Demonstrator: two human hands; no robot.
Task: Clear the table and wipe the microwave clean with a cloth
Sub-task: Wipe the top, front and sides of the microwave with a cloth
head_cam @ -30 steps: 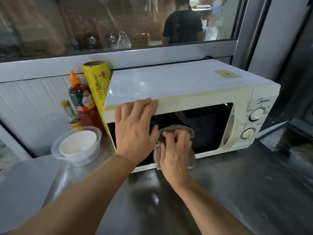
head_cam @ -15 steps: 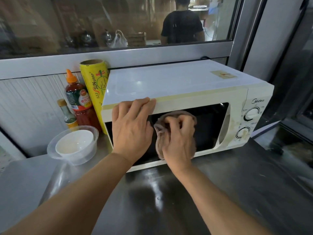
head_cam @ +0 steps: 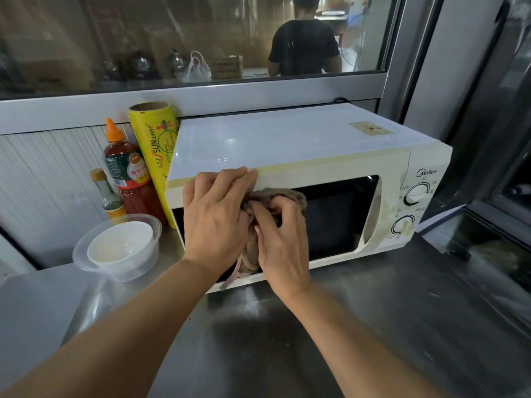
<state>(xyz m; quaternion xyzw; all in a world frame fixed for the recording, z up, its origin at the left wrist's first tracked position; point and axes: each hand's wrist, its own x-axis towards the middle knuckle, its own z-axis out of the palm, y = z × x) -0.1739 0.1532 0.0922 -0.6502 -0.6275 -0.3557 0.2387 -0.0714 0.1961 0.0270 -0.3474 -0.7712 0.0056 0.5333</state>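
Note:
A white microwave (head_cam: 301,142) with a dark glass door stands on the steel counter (head_cam: 373,326), its two dials at the right. My left hand (head_cam: 215,216) lies flat against the upper left of the door, fingertips on the top front edge. My right hand (head_cam: 283,242) grips a bunched brown cloth (head_cam: 275,196) and presses it against the door glass, right beside my left hand. Part of the cloth hangs down below my hands.
Left of the microwave stand a yellow cling-wrap roll (head_cam: 155,150), a red sauce bottle (head_cam: 126,170) and a small glass bottle (head_cam: 107,196). A clear plastic container (head_cam: 120,248) holding a white bowl sits in front of them. Behind the window a person stands with their back turned.
My right hand has moved the cloth up the door glass and toward my left hand. My left hand has stayed on the microwave's top front edge.

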